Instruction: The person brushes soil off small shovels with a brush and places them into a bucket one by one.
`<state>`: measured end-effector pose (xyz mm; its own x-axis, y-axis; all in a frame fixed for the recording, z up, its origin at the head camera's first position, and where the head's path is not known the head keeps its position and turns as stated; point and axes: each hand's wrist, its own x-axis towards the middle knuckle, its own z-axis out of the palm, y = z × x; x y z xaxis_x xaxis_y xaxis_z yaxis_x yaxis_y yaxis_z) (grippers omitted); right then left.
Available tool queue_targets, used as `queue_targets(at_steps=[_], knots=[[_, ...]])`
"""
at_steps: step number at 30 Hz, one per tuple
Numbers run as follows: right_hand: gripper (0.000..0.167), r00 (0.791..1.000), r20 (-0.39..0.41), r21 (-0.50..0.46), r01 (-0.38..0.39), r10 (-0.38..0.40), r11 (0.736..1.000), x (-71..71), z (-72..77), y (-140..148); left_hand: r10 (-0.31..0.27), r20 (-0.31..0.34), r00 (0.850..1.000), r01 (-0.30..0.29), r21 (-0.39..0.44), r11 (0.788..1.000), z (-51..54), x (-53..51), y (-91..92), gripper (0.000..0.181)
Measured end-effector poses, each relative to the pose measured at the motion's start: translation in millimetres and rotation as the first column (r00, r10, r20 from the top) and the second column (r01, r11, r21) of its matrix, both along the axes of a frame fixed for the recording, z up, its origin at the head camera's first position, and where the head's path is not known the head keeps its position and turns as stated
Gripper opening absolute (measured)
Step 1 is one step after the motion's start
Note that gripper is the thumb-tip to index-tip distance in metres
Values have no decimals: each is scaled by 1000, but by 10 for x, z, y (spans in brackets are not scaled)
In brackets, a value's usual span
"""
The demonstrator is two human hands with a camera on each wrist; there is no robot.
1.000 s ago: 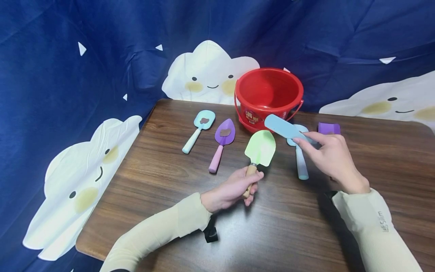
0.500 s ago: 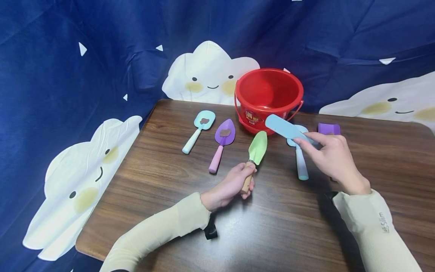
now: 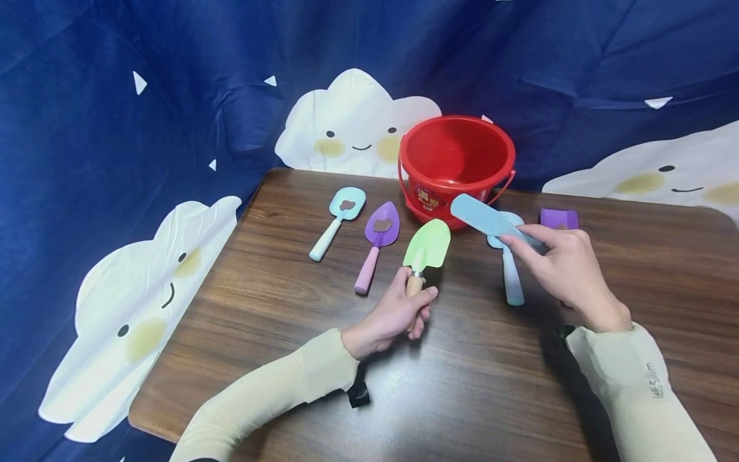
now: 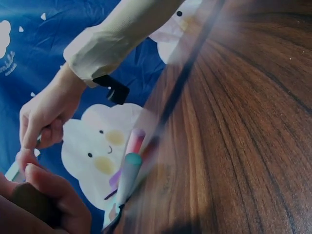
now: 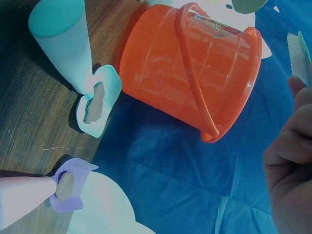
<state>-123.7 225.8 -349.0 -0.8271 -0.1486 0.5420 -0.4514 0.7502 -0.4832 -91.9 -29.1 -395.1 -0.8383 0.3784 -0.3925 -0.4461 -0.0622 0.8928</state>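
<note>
My left hand (image 3: pixel 398 314) grips the wooden handle of a green trowel (image 3: pixel 428 245), its blade pointing away above the table. In the left wrist view the fingers (image 4: pixel 58 195) curl round the round handle end. My right hand (image 3: pixel 568 266) pinches a flat light blue brush (image 3: pixel 485 217) between thumb and fingers. Pale bristles show along the edge of the brush (image 5: pixel 296 54) in the right wrist view. The brush hovers right of the green blade, partly covering a light blue trowel (image 3: pixel 512 276) lying on the table.
A red bucket (image 3: pixel 427 186) stands at the table's back edge. Left of it lie a light blue trowel (image 3: pixel 326 240) and a purple trowel (image 3: pixel 366 269), both bearing brown patches. Another purple tool (image 3: pixel 559 218) lies partly behind the right hand. A blue cloud-print cloth (image 3: pixel 190 38) hangs behind the wooden table (image 3: pixel 473 398).
The left hand has turned the green trowel, its blade going from face-up to edge-on and back to face-up, and shifted it slightly left. The right hand and brush have hardly moved.
</note>
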Motion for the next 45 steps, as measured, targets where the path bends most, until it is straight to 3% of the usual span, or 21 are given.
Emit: queue_targets(at_steps=[10, 16, 24, 28, 33, 40, 45], knots=[[28, 998, -33, -26, -50, 49, 998, 18, 5, -39, -7, -24, 1000, 6, -45, 999, 38, 27, 43, 19], [28, 996, -12, -39, -87, 87, 995, 35, 5, -89, -85, -46, 995, 83, -32, 996, 56, 32, 54, 24], [31, 986, 86, 43, -145, 141, 988, 78, 26, -166, -165, -31, 986, 165, -5, 986, 8, 42, 45, 32], [29, 976, 130, 79, -185, 174, 980, 96, 26, -206, -162, -18, 987, 162, 1, 987, 7, 38, 47, 33], [26, 959, 173, 92, -244, 226, 965, 107, 17, -262, -145, -7, 989, 145, -57, 988, 17, 33, 40, 36], [25, 936, 254, 120, -280, 243, 952, 113, 10, -300, -150, -5, 989, 150, -57, 987, 16, 50, 31, 15], [24, 931, 266, 120, -291, 251, 949, 111, -5, -305, -134, -8, 991, 134, -42, 990, 16, 57, 32, 14]])
